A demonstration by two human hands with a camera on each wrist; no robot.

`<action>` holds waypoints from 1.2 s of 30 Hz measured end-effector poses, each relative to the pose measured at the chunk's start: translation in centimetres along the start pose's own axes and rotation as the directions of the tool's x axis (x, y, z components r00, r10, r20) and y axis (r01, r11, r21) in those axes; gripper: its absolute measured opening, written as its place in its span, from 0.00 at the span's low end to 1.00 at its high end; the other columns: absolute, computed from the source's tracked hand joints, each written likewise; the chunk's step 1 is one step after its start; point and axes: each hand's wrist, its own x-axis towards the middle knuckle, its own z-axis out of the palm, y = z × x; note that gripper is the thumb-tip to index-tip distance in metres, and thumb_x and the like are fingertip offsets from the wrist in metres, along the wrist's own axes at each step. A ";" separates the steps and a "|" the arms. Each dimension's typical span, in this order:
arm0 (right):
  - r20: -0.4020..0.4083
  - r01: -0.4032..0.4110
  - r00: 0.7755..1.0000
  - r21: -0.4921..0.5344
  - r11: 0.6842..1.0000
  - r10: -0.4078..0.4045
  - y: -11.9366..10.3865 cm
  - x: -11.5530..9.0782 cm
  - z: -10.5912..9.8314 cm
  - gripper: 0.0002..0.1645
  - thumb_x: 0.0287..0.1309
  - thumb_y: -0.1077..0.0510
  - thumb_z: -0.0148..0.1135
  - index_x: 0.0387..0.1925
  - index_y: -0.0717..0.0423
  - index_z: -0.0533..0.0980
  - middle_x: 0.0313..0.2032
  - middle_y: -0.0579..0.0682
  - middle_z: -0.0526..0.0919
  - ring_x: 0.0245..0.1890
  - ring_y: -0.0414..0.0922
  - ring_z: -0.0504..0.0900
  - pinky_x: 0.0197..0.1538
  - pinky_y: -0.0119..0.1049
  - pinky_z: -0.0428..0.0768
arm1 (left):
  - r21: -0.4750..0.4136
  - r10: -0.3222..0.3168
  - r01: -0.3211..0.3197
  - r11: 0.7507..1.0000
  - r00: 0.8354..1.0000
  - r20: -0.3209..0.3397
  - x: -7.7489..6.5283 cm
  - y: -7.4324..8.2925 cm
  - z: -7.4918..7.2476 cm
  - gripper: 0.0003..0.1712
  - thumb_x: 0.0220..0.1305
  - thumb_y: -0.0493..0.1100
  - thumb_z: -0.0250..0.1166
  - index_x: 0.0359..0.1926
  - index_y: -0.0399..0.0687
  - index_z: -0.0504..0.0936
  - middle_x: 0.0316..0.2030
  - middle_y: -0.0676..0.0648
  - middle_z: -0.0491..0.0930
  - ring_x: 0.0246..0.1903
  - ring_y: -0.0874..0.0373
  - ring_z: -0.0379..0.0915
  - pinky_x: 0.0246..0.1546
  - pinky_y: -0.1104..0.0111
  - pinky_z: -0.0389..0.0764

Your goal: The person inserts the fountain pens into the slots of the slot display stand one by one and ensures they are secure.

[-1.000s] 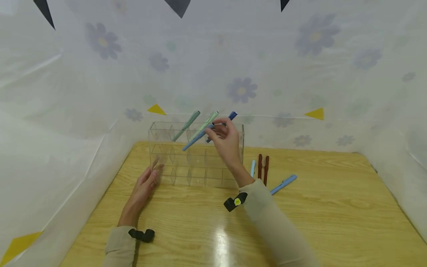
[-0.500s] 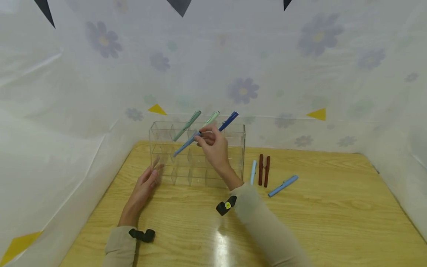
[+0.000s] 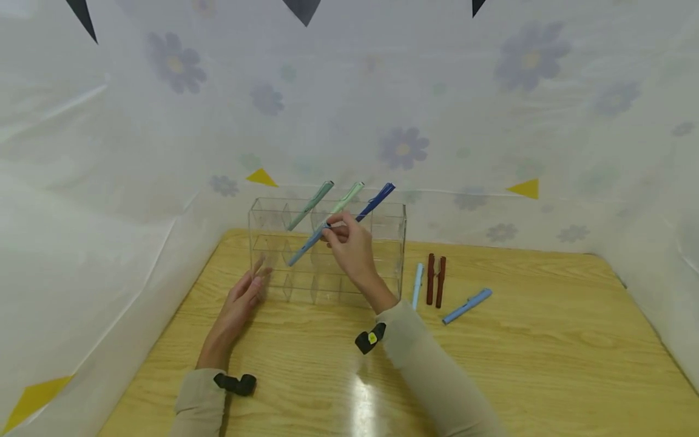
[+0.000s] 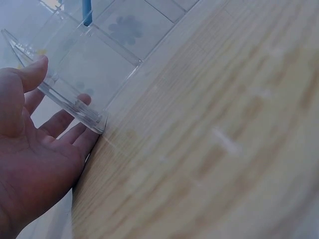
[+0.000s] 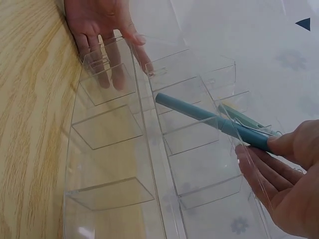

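A clear acrylic pen organizer (image 3: 389, 261) with tiered compartments stands on the table. My right hand (image 3: 355, 250) pinches a blue pen (image 3: 306, 247) near its clipped end. The pen slants down to the left, its free end by the middle tier, as the right wrist view (image 5: 194, 110) also has it. My left hand (image 3: 233, 309) rests against the organizer's left side wall, fingers fairly straight along it, partly seen through the plastic (image 4: 75, 107). Leaning in the top row are a grey-green pen (image 3: 311, 205), a pale green pen (image 3: 348, 197) and a dark blue pen (image 3: 377, 201).
Right of the organizer lie a light blue pen (image 3: 417, 285), two dark red pens (image 3: 430, 279) side by side and another blue pen (image 3: 468, 306). The wooden table (image 3: 546, 340) is enclosed by a white flowered sheet (image 3: 464, 121).
My right hand has carried the blue pen left and down from the top row to the middle tier, and the pen now slants more steeply. My left hand keeps its place.
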 end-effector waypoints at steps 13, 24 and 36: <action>-0.031 0.063 0.997 -0.171 0.983 -0.069 -0.2 -0.6 -0.9 0.09 0.65 0.68 0.68 0.46 0.64 0.78 0.37 0.58 0.90 0.35 0.49 0.90 0.38 0.37 0.85 | 0.025 -0.007 0.007 1.000 1.000 -0.004 0.1 0.1 0.1 0.31 0.85 0.49 0.44 0.83 0.57 0.51 0.76 0.34 0.58 0.76 0.45 0.45 0.60 0.68 0.63; -0.042 0.104 0.993 -0.148 0.983 -0.111 -2.1 -1.7 -3.8 0.11 0.65 0.64 0.69 0.48 0.61 0.80 0.38 0.55 0.90 0.38 0.46 0.89 0.41 0.34 0.85 | 0.035 0.013 -0.012 0.999 1.000 -0.014 0.0 0.1 0.1 0.30 0.85 0.48 0.44 0.82 0.57 0.54 0.75 0.30 0.58 0.69 0.46 0.53 0.49 0.72 0.65; -0.101 0.035 0.994 -0.131 0.991 -0.049 -3.1 -4.2 -8.2 0.14 0.65 0.64 0.70 0.50 0.64 0.80 0.43 0.60 0.87 0.43 0.54 0.87 0.40 0.35 0.84 | 0.054 0.034 -0.032 0.998 0.999 -0.040 0.0 -0.1 0.2 0.29 0.85 0.47 0.45 0.82 0.56 0.56 0.73 0.32 0.63 0.33 0.61 0.58 0.33 0.71 0.63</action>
